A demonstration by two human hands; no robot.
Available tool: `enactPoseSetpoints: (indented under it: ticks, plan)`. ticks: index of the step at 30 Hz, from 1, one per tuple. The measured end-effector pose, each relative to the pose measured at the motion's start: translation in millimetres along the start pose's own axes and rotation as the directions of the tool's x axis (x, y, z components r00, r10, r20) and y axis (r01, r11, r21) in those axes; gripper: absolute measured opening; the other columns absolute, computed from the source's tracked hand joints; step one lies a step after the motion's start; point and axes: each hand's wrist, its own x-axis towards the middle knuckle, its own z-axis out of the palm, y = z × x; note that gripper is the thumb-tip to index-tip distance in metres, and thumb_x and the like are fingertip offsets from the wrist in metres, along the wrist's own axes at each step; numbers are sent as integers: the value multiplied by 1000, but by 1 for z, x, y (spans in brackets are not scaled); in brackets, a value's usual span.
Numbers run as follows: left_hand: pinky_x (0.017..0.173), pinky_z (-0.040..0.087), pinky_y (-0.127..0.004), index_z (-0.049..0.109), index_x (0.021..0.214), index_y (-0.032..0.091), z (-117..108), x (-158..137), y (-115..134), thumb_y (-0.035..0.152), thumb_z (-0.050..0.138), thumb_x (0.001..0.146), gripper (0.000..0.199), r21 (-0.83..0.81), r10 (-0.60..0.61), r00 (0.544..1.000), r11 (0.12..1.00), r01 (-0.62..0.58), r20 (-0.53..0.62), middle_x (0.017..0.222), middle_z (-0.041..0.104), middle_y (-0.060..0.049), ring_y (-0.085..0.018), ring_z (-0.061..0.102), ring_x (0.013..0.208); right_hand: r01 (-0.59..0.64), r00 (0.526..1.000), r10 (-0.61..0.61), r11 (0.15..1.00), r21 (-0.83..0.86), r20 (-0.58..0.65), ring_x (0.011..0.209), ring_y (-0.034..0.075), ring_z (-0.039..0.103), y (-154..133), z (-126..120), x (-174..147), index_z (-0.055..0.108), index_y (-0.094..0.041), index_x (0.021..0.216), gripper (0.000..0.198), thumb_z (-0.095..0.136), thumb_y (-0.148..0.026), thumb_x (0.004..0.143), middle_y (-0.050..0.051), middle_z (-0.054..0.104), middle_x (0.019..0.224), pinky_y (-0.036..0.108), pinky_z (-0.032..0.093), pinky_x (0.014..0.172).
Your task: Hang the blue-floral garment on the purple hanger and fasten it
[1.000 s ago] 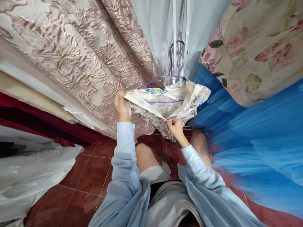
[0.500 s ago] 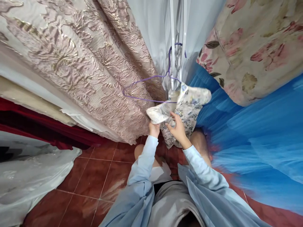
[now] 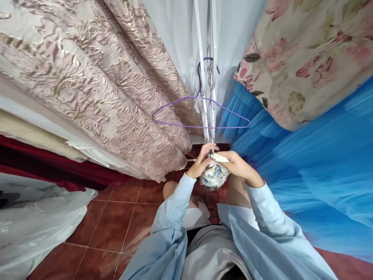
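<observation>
A small white garment with a blue floral print [image 3: 215, 177] hangs bunched between my two hands, low in front of my knees. My left hand [image 3: 202, 160] curls its fingers at the garment's upper left edge. With thumb and fingers, my right hand [image 3: 238, 166] pinches a pale fold at its upper right. The cloth under my fingertips is partly hidden. Above both hands, apart from them, a bare purple clothes hanger [image 3: 201, 126] hangs among narrow white strips [image 3: 213, 77].
Pink brocade gowns with metallic relief [image 3: 116, 89] hang on the left, beside dark red fabric [image 3: 52, 165]. To the right are a floral dress [image 3: 314, 66] and a blue tulle skirt [image 3: 323, 167]. White plastic-like wrapping [image 3: 43, 225] lies over the red tiled floor [image 3: 110, 225].
The floral garment has come off the purple hanger and dropped lower, gathered between my hands. My right hand has moved right and now grips it; the hanger hangs bare.
</observation>
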Motion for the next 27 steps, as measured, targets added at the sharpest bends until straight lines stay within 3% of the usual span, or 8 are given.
enactPoseSetpoints:
  ticks: [2, 5, 9, 14, 16, 20, 23, 27]
  plan:
    - [93, 49, -36, 70, 112, 16, -3, -7, -7, 75, 63, 81, 68, -58, -144, 977, 986, 154, 155, 107, 70, -11, -27, 64, 104, 33, 999, -31, 997, -76, 26, 70, 17, 60, -20, -25, -6, 69, -15, 83, 24, 59, -34, 93, 3, 70, 79, 26, 45, 65]
    - [79, 50, -32, 74, 90, 12, -10, -19, -16, 71, 70, 79, 60, -8, -284, 952, 958, 286, 113, 88, 71, -8, -22, 64, 84, 39, 993, -64, 970, -239, -96, 71, 18, 62, -35, -56, -10, 74, -16, 86, 25, 61, -36, 94, 2, 71, 79, 26, 44, 65]
    - [81, 51, -30, 74, 103, 12, -23, -25, -6, 58, 73, 82, 51, 91, -264, 963, 962, 259, 53, 98, 73, -8, -21, 65, 86, 64, 932, -194, 919, -389, -306, 60, 15, 54, -32, -89, 0, 67, -18, 65, 34, 68, -41, 90, 1, 60, 63, 27, 39, 57]
    - [90, 50, -30, 74, 108, 14, -19, -21, 23, 49, 62, 93, 39, 304, -134, 990, 946, 113, 50, 110, 73, -9, -24, 65, 100, 152, 790, -349, 908, -391, -504, 77, 21, 64, -13, -126, 37, 71, -21, 69, 28, 73, -44, 85, 5, 70, 80, 32, 50, 69]
    - [83, 51, -29, 74, 105, 14, -15, -20, 31, 48, 58, 96, 38, 324, -133, 990, 939, 112, 41, 101, 73, -7, -21, 65, 92, 116, 787, -284, 940, -321, -547, 74, 20, 65, -6, -134, 55, 73, -21, 73, 29, 74, -48, 83, 4, 70, 77, 31, 50, 66]
    - [64, 43, -26, 67, 74, 14, -26, -23, 30, 49, 56, 96, 43, 402, -127, 987, 902, 158, -103, 67, 59, -1, -15, 53, 67, 22, 888, -9, 1000, 22, -459, 55, 15, 60, 4, -132, 84, 74, -19, 74, 43, 81, -62, 73, 0, 69, 65, 25, 46, 50]
    - [64, 41, -25, 67, 74, 13, -53, -26, 21, 51, 62, 91, 42, 344, -152, 973, 916, 205, -176, 69, 59, -1, -14, 51, 68, -127, 944, 202, 953, 274, -262, 51, 15, 62, 6, -125, 88, 75, -18, 73, 52, 88, -66, 59, 3, 73, 67, 24, 48, 46]
    - [61, 42, -24, 72, 83, 12, -107, -25, 10, 48, 79, 72, 39, 162, -354, 934, 920, 358, -54, 71, 64, -1, -14, 54, 66, -224, 930, 316, 893, 389, -188, 48, 16, 64, 6, -124, 80, 75, -16, 71, 54, 94, -62, 50, 6, 73, 63, 24, 50, 43]
